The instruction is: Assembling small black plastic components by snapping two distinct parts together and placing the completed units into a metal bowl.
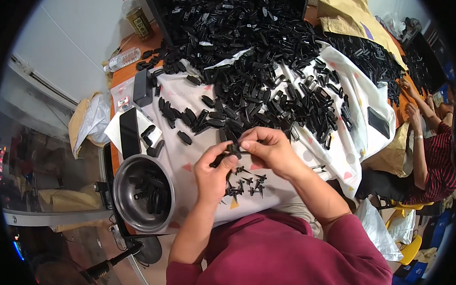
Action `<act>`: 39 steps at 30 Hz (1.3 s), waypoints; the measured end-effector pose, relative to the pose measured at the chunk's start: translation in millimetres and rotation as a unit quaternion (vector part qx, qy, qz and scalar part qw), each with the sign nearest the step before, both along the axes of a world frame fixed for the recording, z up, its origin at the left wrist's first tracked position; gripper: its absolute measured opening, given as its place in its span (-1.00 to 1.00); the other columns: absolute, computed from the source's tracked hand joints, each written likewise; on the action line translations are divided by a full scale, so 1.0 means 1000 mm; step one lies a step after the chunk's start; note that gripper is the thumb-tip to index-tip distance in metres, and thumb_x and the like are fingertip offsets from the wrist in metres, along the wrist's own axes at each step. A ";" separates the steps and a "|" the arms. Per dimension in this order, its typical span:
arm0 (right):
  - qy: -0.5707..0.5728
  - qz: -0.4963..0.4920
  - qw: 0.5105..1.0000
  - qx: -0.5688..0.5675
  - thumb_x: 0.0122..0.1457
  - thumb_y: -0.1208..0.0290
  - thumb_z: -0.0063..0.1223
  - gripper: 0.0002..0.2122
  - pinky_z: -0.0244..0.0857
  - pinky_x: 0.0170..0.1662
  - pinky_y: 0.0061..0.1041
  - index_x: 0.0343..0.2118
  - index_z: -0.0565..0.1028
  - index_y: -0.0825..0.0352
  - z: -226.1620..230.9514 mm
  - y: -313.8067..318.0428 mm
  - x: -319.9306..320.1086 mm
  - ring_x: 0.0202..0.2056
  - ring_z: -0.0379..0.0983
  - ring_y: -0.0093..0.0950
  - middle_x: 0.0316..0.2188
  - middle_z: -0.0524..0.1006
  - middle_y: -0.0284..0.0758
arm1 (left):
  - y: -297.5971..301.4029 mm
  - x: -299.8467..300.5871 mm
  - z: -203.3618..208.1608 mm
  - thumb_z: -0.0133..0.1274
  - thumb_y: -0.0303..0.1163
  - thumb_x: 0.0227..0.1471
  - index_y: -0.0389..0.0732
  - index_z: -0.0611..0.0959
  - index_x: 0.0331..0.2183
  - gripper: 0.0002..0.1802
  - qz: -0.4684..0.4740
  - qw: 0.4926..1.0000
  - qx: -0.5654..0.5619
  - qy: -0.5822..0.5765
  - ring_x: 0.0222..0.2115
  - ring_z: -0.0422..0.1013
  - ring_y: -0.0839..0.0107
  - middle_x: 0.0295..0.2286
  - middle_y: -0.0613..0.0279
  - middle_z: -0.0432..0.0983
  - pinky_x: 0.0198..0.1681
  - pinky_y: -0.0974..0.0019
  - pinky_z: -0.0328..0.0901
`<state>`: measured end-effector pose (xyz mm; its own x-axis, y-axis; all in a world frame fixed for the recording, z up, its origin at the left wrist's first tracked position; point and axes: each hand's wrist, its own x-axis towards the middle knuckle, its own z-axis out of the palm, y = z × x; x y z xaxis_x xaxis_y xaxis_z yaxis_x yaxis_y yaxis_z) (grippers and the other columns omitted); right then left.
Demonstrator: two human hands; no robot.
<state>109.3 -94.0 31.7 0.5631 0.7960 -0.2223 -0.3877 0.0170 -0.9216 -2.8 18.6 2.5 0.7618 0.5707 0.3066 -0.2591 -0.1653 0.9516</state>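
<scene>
My left hand and my right hand meet over the front of the cloth-covered table, fingers pinched together. Between their fingertips is a small black plastic part, mostly covered by the fingers. Just below lie several tiny black pronged pieces scattered on the cloth. Beyond my hands spreads a big heap of elongated black plastic parts, reaching to the table's far side. To the left of my left hand stands a steel bowl with more of the black parts inside.
A black phone and a dark box lie at the left edge, near a clear plastic bottle. Another phone rests on the patterned cloth at right. A co-worker in a striped shirt works farther right.
</scene>
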 end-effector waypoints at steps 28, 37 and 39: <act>-0.650 0.009 0.650 -0.394 -0.21 0.27 0.18 -0.77 0.31 -0.33 -0.40 -0.52 0.48 0.30 -0.035 0.015 0.037 -0.38 0.41 -0.30 -0.47 0.45 -0.26 | 0.037 -0.018 0.007 0.16 -0.37 -0.27 -0.19 0.60 -0.56 -0.88 0.187 0.854 0.435 0.218 -0.33 0.32 0.16 -0.38 0.17 0.44 -0.22 0.19 0.22; -0.358 -0.124 0.913 -0.154 -0.08 0.53 0.11 -0.79 0.34 -0.40 -0.52 -0.34 0.39 0.40 -0.030 -0.006 0.039 -0.42 0.44 -0.46 -0.46 0.46 -0.31 | 0.035 0.036 -0.023 0.10 -0.29 -0.15 -0.27 0.53 -0.58 -0.77 0.117 0.893 0.223 0.374 -0.57 0.41 0.21 -0.63 0.12 0.46 -0.45 0.26 0.26; -0.014 -0.107 0.993 0.053 0.01 0.64 0.00 -0.78 0.37 -0.45 -0.60 -0.23 0.37 0.40 -0.008 -0.006 0.024 -0.41 0.44 -0.53 -0.42 0.46 -0.34 | 0.036 0.023 -0.028 0.10 -0.44 -0.11 -0.30 0.51 -0.50 -0.86 0.061 0.964 0.023 0.259 -0.51 0.40 0.48 -0.56 0.23 0.49 -0.45 0.43 0.26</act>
